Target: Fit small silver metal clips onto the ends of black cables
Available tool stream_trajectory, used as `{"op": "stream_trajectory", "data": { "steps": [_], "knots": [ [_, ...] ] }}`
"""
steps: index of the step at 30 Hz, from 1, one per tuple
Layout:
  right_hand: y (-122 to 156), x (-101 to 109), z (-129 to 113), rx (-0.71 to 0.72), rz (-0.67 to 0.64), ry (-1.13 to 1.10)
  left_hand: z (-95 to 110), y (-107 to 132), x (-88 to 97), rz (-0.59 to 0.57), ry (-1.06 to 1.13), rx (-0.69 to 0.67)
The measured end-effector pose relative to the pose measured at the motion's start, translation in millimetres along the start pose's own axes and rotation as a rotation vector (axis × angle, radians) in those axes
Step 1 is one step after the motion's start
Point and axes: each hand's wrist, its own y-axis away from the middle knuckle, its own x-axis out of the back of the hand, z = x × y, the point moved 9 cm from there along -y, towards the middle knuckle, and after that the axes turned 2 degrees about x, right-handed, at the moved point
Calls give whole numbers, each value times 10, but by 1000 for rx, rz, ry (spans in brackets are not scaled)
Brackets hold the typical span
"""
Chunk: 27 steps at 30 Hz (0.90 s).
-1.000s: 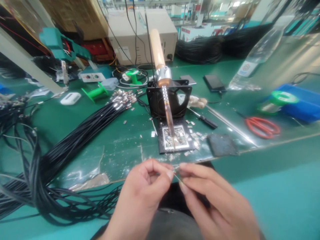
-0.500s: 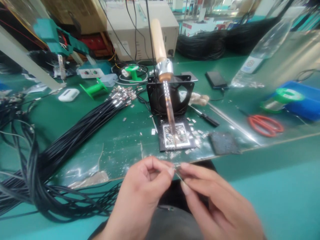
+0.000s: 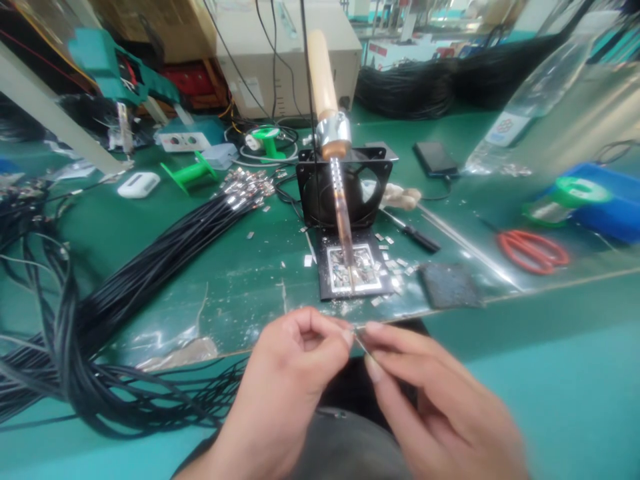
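My left hand [image 3: 287, 380] and my right hand [image 3: 430, 400] meet at the near edge of the bench, fingertips pinched together on a thin wire end with a small metal piece [image 3: 358, 335]. Both hands are closed around it. Just beyond them a soldering iron [image 3: 333, 147] with a wooden handle stands tilted in a black stand, its tip over a small tray of solder scraps [image 3: 351, 270]. A thick bundle of black cables [image 3: 150, 273] with metal-tipped ends runs from the left toward the stand.
Red-handled scissors [image 3: 533, 251] and a blue bin [image 3: 607, 207] lie at the right. A dark sponge pad [image 3: 449, 285], a screwdriver [image 3: 413, 235], a phone [image 3: 436, 159], green spools [image 3: 190, 175] and a beige box [image 3: 285, 57] are on the green mat.
My hands have stayed pinched on the small piece and shifted slightly upward toward the bench edge. The view has tilted a little; nothing else has moved.
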Motion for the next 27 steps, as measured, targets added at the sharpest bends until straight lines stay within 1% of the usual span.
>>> {"op": "stream_trajectory", "data": {
  "steps": [4,7,9,12,14,17,22,27],
  "knots": [
    [-17,20,-20,4,43,-20,5,-31,-22,-2,2,13],
    [-16,29,6,-29,61,-37,-6,-36,-37,-16,16,39],
    [-24,69,46,-76,96,-41,-5,-19,-48,-33,17,43],
    [-45,162,135,-196,148,-48,10,26,-70,-76,-5,25],
    [-52,169,179,-272,112,-74,15,51,-77,-103,-39,9],
    [-32,125,192,-319,34,-135,-1,66,-52,-117,-85,-5],
    [2,3,183,-298,-69,-188,-60,82,-23,-164,-53,-8],
    [-4,-30,201,-296,-145,-153,-27,100,6,-158,-84,-80]
  ]
}}
